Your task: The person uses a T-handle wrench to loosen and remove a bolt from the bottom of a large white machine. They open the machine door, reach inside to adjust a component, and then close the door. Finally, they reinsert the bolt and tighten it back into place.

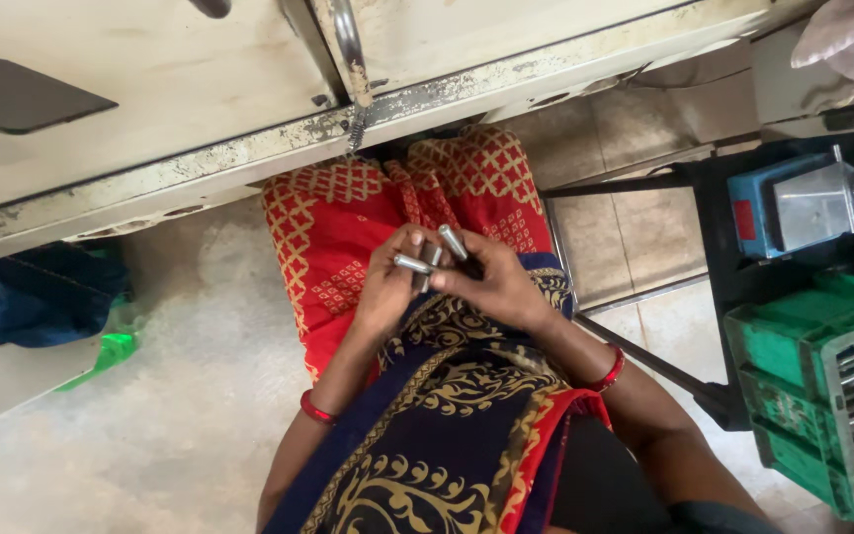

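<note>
My left hand (385, 287) and my right hand (499, 287) meet over my lap, above red and dark blue patterned cloth (447, 415). Between them they hold several short silver metal pins (434, 255). One pin lies across my left fingers and another sticks up from my right fingers. A red bangle circles each wrist.
A worn cream machine edge (249, 158) with a metal lever (350, 49) runs across the top. A green crate (822, 396) with several metal pins stands at the right, below a blue and grey metal block (793, 203). Blue cloth (32, 297) lies at the left on the concrete floor.
</note>
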